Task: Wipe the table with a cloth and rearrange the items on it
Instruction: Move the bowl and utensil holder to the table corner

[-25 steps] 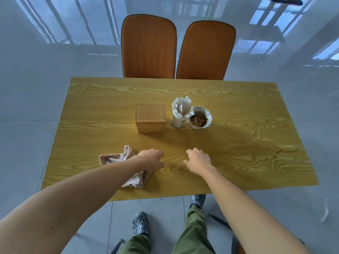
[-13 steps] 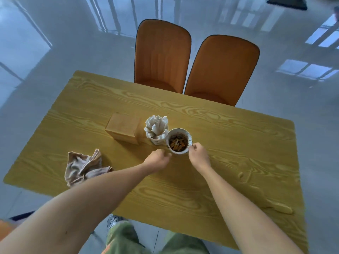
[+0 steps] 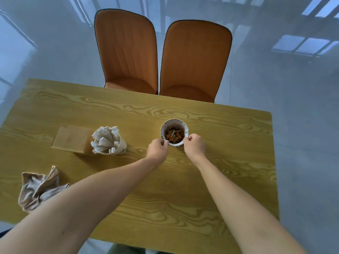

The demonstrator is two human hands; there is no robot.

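A white bowl (image 3: 173,123) filled with brown and orange butts stands near the middle of the yellow wooden table (image 3: 220,162). My left hand (image 3: 157,149) pinches its near-left rim and my right hand (image 3: 195,145) pinches its near-right rim. To the left stand a white cup of paper-wrapped sticks (image 3: 108,141) and a wooden box (image 3: 72,139). A crumpled beige cloth (image 3: 39,187) lies near the table's front left edge, untouched.
Two orange chairs (image 3: 128,52) (image 3: 195,59) are pushed up to the table's far edge. A glossy grey floor surrounds the table. My green trousers show below the front edge.
My left hand let go of the cloth and both hands reached the bowl and took its rim. The bowl now sits further right, apart from the paper cup.
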